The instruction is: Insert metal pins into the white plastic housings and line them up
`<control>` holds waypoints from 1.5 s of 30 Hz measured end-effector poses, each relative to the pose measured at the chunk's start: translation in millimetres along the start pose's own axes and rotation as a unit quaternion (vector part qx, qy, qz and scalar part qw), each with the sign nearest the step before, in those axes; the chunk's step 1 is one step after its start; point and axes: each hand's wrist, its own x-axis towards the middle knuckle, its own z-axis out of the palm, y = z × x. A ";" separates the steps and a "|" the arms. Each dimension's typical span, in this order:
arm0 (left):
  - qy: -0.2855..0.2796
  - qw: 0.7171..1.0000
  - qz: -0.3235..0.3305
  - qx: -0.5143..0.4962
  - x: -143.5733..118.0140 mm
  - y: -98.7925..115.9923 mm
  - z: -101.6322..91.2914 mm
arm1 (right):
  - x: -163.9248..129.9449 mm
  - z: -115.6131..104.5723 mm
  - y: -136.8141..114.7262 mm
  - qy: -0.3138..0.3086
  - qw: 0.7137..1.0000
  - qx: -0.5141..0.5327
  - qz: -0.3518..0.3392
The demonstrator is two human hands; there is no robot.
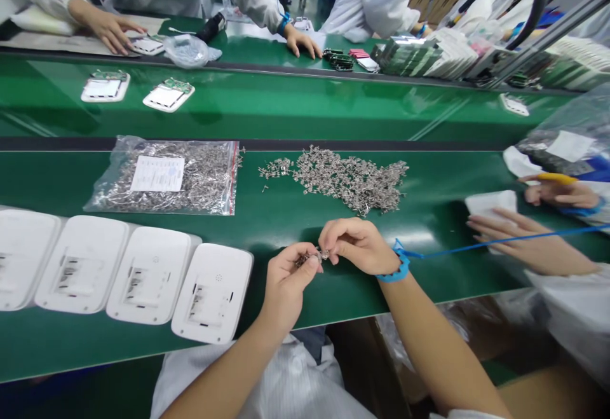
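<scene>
My left hand point(290, 279) is closed around a little cluster of small metal pieces point(312, 256), shaped like battery contacts. The fingertips of my right hand point(355, 244) pinch a metal piece right beside it, and a blue band point(398, 266) with a cord circles that wrist. Beyond both hands lies a loose pile of the same metal pieces point(352, 180). On the left, several white plastic housings point(222, 317) overlap in a row, their battery recesses facing up. Exact shapes between my fingers are too small to make out.
A clear bag point(107, 184) of metal pieces lies behind the housings. At right, a neighbour's hand point(538, 244) rests on a white part point(490, 203). Across the green conveyor point(286, 107), which carries circuit-board units point(169, 95), co-workers' hands point(302, 42) lie on the far bench.
</scene>
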 end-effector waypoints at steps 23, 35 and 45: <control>0.089 0.863 0.209 0.452 12.3 -7.6 15.4 | 11.2 -12.1 22.7 0.243 0.965 0.095 0.007; -0.018 0.526 0.359 0.771 6.2 -25.4 7.5 | 21.0 -22.3 30.8 0.297 0.942 0.155 0.009; 0.049 0.472 0.360 0.803 3.3 -27.0 -3.3 | 21.7 -34.4 38.6 0.339 0.935 0.104 -0.001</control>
